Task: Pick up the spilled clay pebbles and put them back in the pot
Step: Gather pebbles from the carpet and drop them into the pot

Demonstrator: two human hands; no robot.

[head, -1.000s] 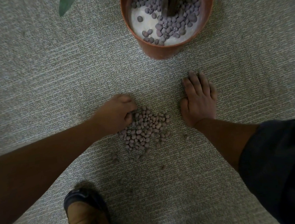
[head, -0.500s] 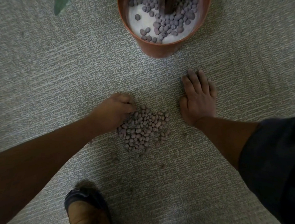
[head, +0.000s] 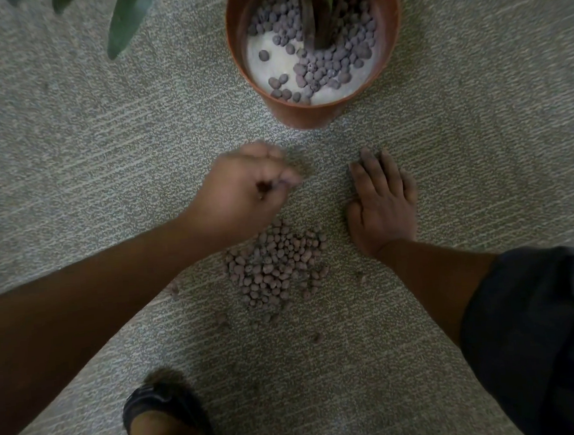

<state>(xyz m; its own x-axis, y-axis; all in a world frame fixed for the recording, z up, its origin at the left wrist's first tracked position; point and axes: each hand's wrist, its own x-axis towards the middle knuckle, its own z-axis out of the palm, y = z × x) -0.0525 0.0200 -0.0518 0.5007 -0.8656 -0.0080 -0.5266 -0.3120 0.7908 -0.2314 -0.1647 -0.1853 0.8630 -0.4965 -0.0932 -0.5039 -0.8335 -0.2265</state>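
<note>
Both hands sit close to the heap of small brownish-purple clay pebbles on the grey speckled carpet. Above the heap's upper left edge, the left hand is curled into a loose fist, blurred, with a few dark pebbles showing between thumb and fingers. Just right of the heap, the right hand lies flat, fingers together, palm down. Beyond the heap stands the round terracotta plastic pot, holding more pebbles over a white layer. Below the heap, a brown shoe shows.

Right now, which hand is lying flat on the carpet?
The right hand, fingers spread, palm down beside the spilled pebbles. The left hand is raised and curled closed.
</note>
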